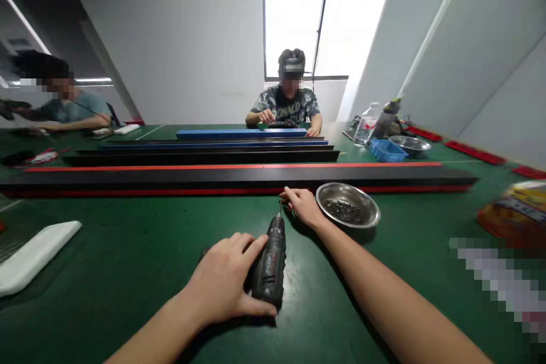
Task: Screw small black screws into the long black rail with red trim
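My left hand [224, 278] wraps around the body of a dark electric screwdriver [270, 261] lying on the green table [128, 261], its bit pointing away from me. At the bit's tip, my right hand [302, 205] pinches something small that I cannot make out. Just beyond the fingers runs a long black bar with red edges [239, 178], lying across the table. A metal bowl of small dark screws [347, 206] sits right beside my right hand.
More long black and blue bars [205, 151] lie behind the first. A white foam piece [32, 253] is at left. A blue tray [386, 149], another metal bowl [412, 143] and bottles [367, 123] stand at back right. One person sits opposite, another at far left.
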The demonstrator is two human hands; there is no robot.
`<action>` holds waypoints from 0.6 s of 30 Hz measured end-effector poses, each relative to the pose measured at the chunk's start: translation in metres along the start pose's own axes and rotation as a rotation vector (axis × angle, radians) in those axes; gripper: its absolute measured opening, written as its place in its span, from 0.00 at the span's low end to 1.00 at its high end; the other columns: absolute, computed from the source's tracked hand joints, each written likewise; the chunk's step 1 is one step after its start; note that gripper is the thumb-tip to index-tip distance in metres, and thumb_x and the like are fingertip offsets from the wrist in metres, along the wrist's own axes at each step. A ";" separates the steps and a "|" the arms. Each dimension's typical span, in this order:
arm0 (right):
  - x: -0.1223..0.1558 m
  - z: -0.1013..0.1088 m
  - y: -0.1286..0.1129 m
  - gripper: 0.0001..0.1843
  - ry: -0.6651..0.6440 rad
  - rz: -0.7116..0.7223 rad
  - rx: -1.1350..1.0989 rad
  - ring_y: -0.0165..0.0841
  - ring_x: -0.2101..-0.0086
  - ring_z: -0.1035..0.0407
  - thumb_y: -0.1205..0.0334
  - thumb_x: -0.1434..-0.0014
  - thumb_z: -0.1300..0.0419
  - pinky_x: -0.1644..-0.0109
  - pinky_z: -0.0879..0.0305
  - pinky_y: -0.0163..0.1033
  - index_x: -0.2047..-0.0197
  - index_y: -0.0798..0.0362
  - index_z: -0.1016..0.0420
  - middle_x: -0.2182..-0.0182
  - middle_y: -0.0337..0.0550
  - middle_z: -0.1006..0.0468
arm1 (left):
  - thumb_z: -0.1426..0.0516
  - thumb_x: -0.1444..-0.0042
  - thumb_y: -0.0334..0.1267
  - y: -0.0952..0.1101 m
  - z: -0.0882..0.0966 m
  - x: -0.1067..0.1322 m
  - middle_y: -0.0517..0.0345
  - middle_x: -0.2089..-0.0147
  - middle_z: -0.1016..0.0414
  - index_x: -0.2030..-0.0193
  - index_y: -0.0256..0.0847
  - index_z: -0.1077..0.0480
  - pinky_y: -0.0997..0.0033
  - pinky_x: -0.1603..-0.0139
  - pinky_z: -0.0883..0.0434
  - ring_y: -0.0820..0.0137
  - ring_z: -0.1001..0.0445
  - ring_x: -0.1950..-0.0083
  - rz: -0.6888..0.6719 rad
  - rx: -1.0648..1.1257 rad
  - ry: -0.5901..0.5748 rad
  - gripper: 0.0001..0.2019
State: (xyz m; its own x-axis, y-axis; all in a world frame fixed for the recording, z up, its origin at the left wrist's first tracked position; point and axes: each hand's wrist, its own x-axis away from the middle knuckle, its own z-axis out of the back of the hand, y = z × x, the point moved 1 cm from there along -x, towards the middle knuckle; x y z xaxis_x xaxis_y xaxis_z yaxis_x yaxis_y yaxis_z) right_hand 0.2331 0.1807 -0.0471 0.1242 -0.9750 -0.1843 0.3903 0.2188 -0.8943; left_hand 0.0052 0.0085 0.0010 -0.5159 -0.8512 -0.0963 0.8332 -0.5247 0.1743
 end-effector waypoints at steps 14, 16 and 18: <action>-0.001 -0.001 0.007 0.29 -0.025 0.018 -0.092 0.31 0.76 0.27 0.42 0.31 0.45 0.75 0.38 0.34 0.56 0.59 0.13 0.65 0.50 0.14 | 0.29 0.61 0.72 -0.002 -0.002 0.000 0.47 0.41 0.26 0.28 0.47 0.39 0.50 0.44 0.28 0.50 0.26 0.45 -0.001 -0.012 0.007 0.57; -0.001 0.000 0.007 0.29 -0.047 0.030 -0.068 0.31 0.77 0.28 0.41 0.32 0.44 0.75 0.38 0.33 0.55 0.58 0.13 0.69 0.48 0.15 | 0.29 0.61 0.72 -0.002 -0.002 0.000 0.48 0.41 0.26 0.28 0.47 0.38 0.50 0.44 0.27 0.50 0.26 0.45 -0.002 -0.016 0.010 0.57; -0.001 0.001 0.007 0.29 -0.058 0.036 -0.034 0.31 0.78 0.30 0.41 0.32 0.44 0.75 0.39 0.33 0.55 0.58 0.13 0.75 0.45 0.18 | 0.29 0.62 0.73 -0.002 -0.002 -0.001 0.48 0.41 0.25 0.29 0.47 0.38 0.51 0.45 0.27 0.50 0.25 0.45 -0.002 -0.022 0.012 0.57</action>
State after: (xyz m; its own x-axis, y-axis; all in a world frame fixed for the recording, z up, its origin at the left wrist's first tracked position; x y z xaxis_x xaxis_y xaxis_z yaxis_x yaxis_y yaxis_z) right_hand 0.2369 0.1831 -0.0525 0.1908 -0.9623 -0.1939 0.3534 0.2516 -0.9010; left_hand 0.0043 0.0101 -0.0015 -0.5154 -0.8501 -0.1084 0.8363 -0.5265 0.1528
